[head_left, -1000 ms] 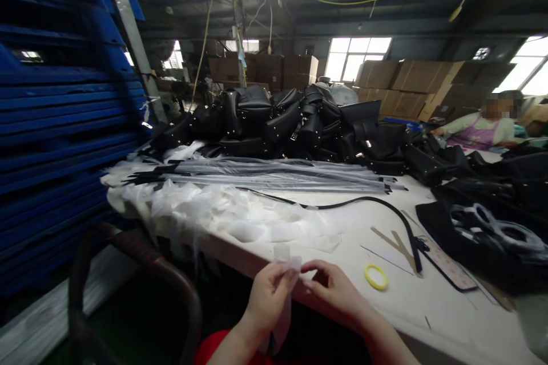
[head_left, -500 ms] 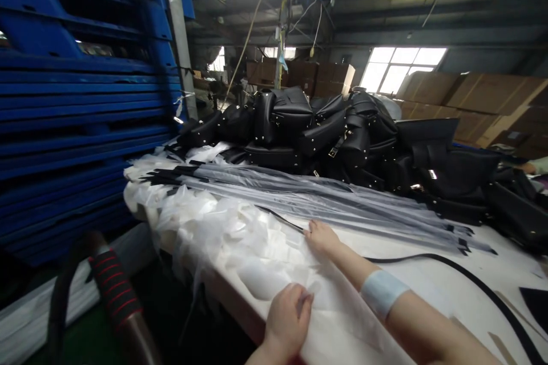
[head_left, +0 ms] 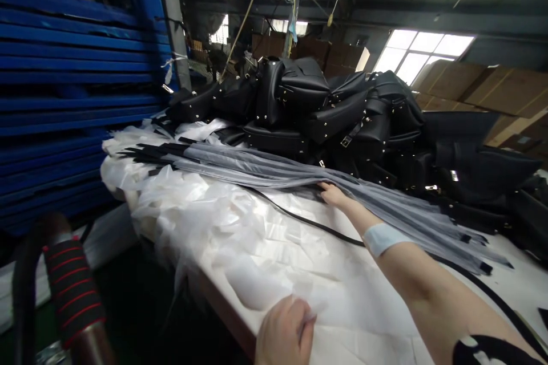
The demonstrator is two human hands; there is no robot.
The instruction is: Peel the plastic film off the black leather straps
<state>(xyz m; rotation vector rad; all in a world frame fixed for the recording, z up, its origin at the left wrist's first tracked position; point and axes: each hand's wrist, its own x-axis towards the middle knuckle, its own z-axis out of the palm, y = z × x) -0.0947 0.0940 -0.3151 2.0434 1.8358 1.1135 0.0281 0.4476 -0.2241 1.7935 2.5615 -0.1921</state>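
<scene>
My right hand reaches far across the white table to a long bundle of black straps in clear plastic sleeves. Its fingertips are tucked under the bundle's near edge, so what they hold is hidden. A loose black strap runs along the table just beside that arm. My left hand is closed at the table's near edge, pinching a thin sheet of white tissue paper. A heap of crumpled white tissue and plastic lies between the two hands.
A big pile of black leather bags fills the back of the table. Stacked blue plastic pallets stand on the left. A chair back with a red-striped grip is at lower left. Cardboard boxes line the far wall.
My right hand has stretched further away, from the loose strap to the sleeved strap bundle. My left hand has stayed at the near edge on the tissue. The view has swung left.
</scene>
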